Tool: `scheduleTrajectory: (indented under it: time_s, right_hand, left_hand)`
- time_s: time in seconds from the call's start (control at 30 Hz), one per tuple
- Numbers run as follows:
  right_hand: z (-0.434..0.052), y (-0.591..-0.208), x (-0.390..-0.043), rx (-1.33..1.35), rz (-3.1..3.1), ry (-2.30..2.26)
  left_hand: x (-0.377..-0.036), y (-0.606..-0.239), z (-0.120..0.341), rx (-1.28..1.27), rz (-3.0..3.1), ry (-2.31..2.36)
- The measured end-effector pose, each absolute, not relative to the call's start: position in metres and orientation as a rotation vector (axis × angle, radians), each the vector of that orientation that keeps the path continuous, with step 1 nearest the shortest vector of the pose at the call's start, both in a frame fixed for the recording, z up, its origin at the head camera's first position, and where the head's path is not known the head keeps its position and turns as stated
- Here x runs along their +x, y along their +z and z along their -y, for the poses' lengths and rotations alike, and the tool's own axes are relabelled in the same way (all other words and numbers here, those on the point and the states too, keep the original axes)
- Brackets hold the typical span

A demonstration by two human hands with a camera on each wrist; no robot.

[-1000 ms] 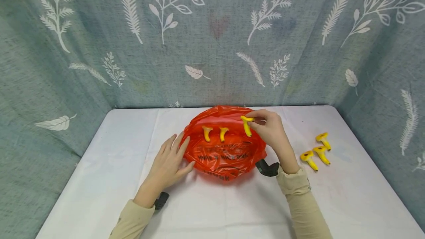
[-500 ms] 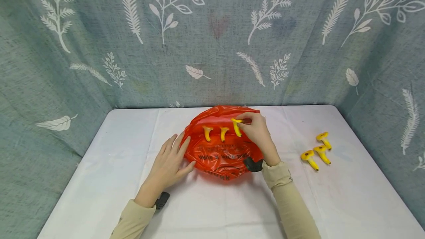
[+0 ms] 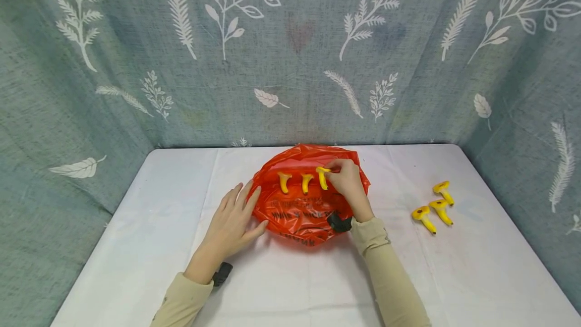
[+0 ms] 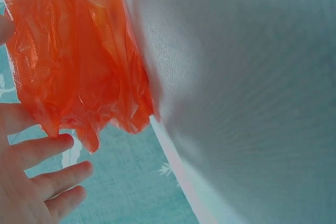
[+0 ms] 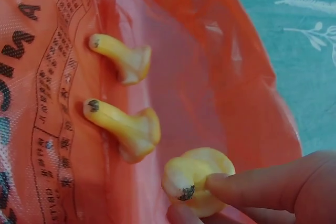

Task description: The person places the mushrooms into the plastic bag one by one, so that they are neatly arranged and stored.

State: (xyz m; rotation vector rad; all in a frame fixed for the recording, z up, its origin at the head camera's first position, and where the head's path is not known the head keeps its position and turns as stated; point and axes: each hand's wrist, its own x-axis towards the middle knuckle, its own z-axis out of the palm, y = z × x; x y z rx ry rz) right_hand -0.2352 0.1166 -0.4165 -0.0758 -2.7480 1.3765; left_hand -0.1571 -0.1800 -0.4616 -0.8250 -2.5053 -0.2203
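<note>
Our right hand [image 3: 346, 181] pinches a yellow mushroom [image 3: 322, 177] at the orange bag [image 3: 308, 206], mid-surface near the back edge, beside two mushrooms [image 3: 295, 182]. Left hand [image 3: 231, 223] lies flat, holding the bag. We judge placing underway; next, release, then the three mushrooms [image 3: 433, 206] by the right edge.

The plastic bag [image 3: 308, 206] is bright orange-red with black printed lettering across its front. The three mushroom-shaped pieces [image 3: 303, 181] on it are yellow, with dark spots at their stem ends. Three more yellow ones [image 3: 433, 207] lie on the white counter [image 3: 136, 246]. The backdrop cloth [image 3: 290, 54] is grey-green, patterned with white leaves and ferns. The sleeves [image 3: 390, 276] are beige.
</note>
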Motion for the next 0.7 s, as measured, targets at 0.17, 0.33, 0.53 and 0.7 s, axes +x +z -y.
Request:
scheduleTrajectory:
  time_s: [0.17, 0.33, 0.53, 0.7]
  right_hand:
    - [-0.115, -0.422, -0.238, -0.154, 2.758, 1.344]
    - [-0.114, -0.427, -0.24, -0.209, 2.8, 1.314]
    - [-0.114, -0.436, -0.243, -0.191, 2.834, 1.265]
    - [-0.113, -0.443, -0.245, -0.202, 2.851, 1.259]
  left_hand:
    - [-0.158, -0.462, 0.181, -0.832, 2.474, -0.21]
    - [-0.157, -0.462, 0.181, -0.829, 2.472, -0.208]
    - [-0.157, -0.462, 0.182, -0.828, 2.481, -0.211]
    - [-0.156, -0.461, 0.182, -0.823, 2.494, -0.204]
